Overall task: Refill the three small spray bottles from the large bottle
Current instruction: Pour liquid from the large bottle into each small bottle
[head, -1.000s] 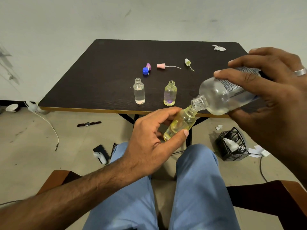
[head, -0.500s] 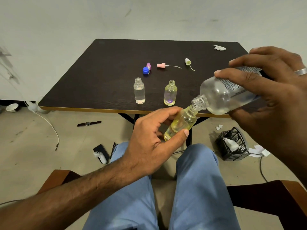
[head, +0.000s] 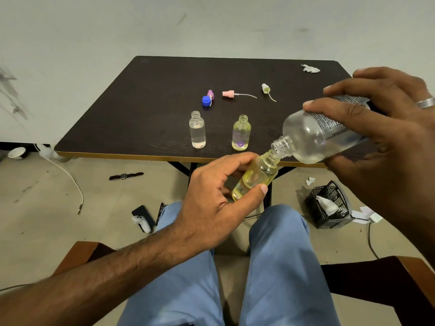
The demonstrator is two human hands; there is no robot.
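Observation:
My left hand (head: 211, 198) grips a small yellowish bottle (head: 255, 178), tilted, in front of the table's near edge. My right hand (head: 381, 137) holds the large clear bottle (head: 308, 137) tipped down, its mouth touching the small bottle's neck. Two more small open bottles stand upright on the dark table (head: 146, 109): a clear one (head: 197, 132) and a yellowish one with a purple flower (head: 241, 132). Behind them lie a blue cap (head: 206, 100), a purple spray head (head: 210, 94), a pink spray head with tube (head: 229, 93) and a pale yellow spray head (head: 265, 88).
A crumpled tissue (head: 310, 68) lies at the table's far right. On the floor are a watch (head: 124, 176), a white cable (head: 70, 182), a phone and controller (head: 143, 218), and a black basket (head: 329, 205). My knees and the chair's arms are below.
Almost nothing has moved. Both hands keep the same pouring pose, with the large bottle's mouth on the small bottle's neck.

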